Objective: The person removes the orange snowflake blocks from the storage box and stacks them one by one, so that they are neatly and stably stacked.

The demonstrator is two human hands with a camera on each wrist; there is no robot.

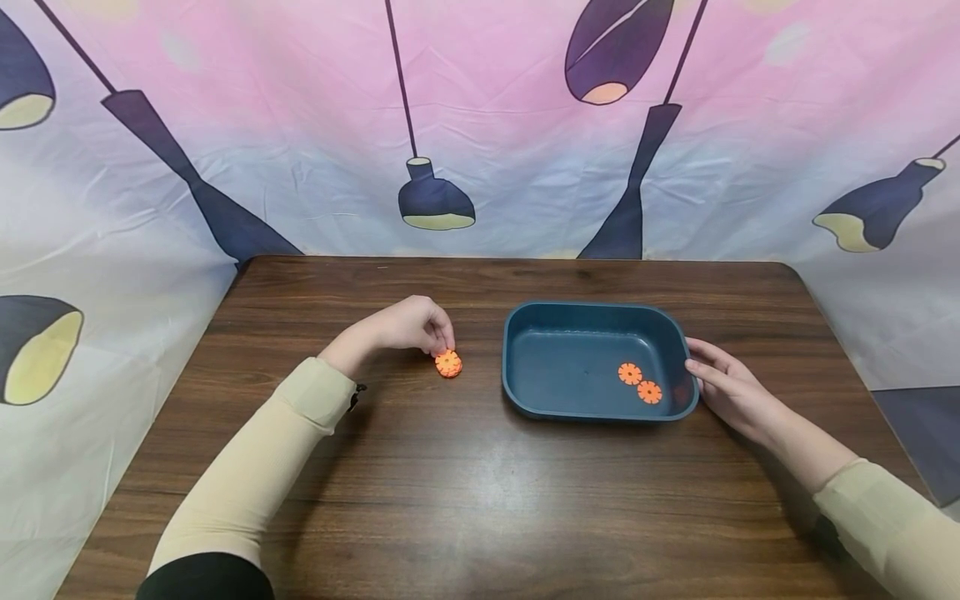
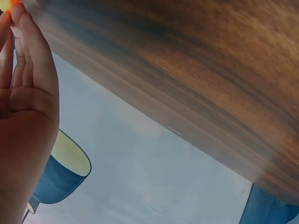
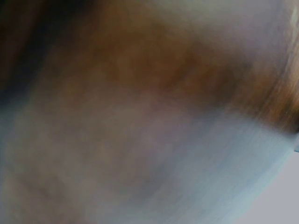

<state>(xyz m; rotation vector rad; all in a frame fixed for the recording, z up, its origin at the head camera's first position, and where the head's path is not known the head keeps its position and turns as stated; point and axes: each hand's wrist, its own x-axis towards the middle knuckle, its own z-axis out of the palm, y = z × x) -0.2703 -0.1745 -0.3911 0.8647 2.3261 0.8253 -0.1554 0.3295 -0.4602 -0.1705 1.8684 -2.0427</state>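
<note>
My left hand (image 1: 416, 323) reaches in from the left, its fingertips pinching an orange notched disc (image 1: 448, 360). Under that disc, more orange edges show, like a small pile on the wood. In the left wrist view, an orange glow (image 2: 6, 4) shows at the fingertips (image 2: 18, 9), cut by the corner. A dark blue rectangular tray (image 1: 570, 414) stands to the right. Two similar orange discs (image 1: 649, 392) lie flat on its floor, edge to edge. My right hand (image 1: 731, 385) grips the tray's right end, thumb at the rim. The right wrist view is blurred.
The brown wooden table (image 1: 480, 517) has its far edge just behind the tray. Behind it hangs a pink and blue cloth (image 1: 510, 167) printed with dark lamps. A dark surface (image 1: 918, 433) shows past the table's right edge.
</note>
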